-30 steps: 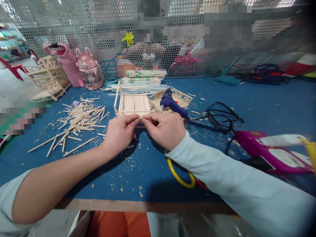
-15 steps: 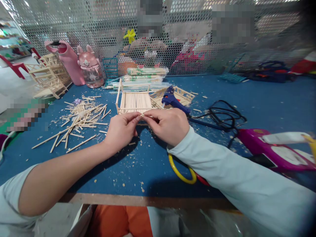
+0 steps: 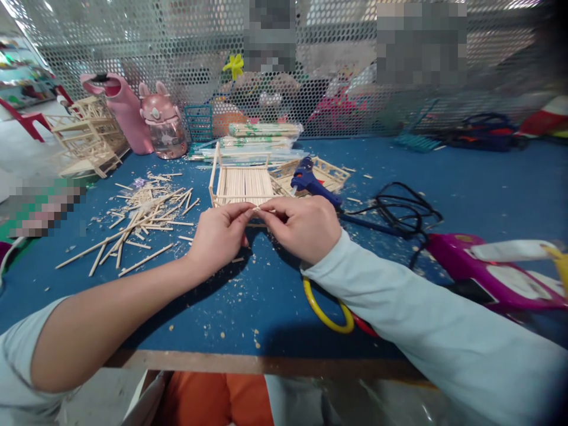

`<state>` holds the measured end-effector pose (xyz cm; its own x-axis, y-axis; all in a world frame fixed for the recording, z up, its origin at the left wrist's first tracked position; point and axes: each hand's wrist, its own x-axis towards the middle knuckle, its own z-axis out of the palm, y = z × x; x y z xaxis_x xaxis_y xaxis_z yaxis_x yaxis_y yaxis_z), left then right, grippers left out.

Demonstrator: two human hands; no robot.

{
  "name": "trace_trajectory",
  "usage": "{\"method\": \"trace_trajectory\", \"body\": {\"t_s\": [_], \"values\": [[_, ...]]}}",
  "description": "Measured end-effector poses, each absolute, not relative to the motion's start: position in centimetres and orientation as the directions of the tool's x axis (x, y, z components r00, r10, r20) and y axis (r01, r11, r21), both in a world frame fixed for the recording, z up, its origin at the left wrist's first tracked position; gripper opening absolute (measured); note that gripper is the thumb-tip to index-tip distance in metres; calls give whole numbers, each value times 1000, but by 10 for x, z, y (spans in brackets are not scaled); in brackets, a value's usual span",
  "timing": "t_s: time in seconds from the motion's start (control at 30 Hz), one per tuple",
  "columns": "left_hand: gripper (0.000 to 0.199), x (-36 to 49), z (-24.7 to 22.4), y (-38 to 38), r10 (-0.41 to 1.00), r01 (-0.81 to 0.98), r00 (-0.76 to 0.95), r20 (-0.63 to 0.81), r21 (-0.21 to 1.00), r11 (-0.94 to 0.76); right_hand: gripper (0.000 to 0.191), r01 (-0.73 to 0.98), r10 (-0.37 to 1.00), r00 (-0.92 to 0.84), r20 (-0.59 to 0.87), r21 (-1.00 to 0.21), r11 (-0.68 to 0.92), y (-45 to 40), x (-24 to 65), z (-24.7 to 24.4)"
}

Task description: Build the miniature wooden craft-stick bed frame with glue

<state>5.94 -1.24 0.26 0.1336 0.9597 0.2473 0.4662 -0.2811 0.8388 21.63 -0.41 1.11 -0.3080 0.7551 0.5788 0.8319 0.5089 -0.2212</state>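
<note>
My left hand [image 3: 219,236] and my right hand [image 3: 306,228] meet fingertip to fingertip at the near edge of a small stick frame [image 3: 244,183]. Each pinches a tiny pale wooden piece [image 3: 256,208], mostly hidden by the fingers. The frame has a floor of parallel sticks and thin upright posts at its left. Behind my right hand, a blue glue gun [image 3: 316,186] rests against a second stick piece [image 3: 331,171]. Loose cut sticks [image 3: 133,228] lie heaped left of my left hand.
Yellow-handled tool [image 3: 326,313] lies under my right forearm. A black cable [image 3: 399,207] and a purple device [image 3: 488,269] are at right. Bagged sticks [image 3: 266,139], a pink bottle [image 3: 128,118] and a clear bottle [image 3: 166,130] stand before the perforated screen [image 3: 177,53].
</note>
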Motion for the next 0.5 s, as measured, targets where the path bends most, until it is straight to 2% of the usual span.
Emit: {"method": "trace_trajectory", "body": {"t_s": [0.13, 0.37, 0.5], "values": [[28, 59, 1, -13, 939, 539, 139, 313, 772, -337, 22, 837, 752, -297, 589, -218, 502, -4, 216, 10], [33, 58, 3, -14, 866, 735, 226, 446, 505, -453, 22, 840, 760, -291, 581, -226, 494, -4, 216, 11], [29, 58, 5, -13, 849, 751, 256, 462, 458, -475, 21, 839, 764, -293, 575, -229, 494, -6, 216, 11]]}}
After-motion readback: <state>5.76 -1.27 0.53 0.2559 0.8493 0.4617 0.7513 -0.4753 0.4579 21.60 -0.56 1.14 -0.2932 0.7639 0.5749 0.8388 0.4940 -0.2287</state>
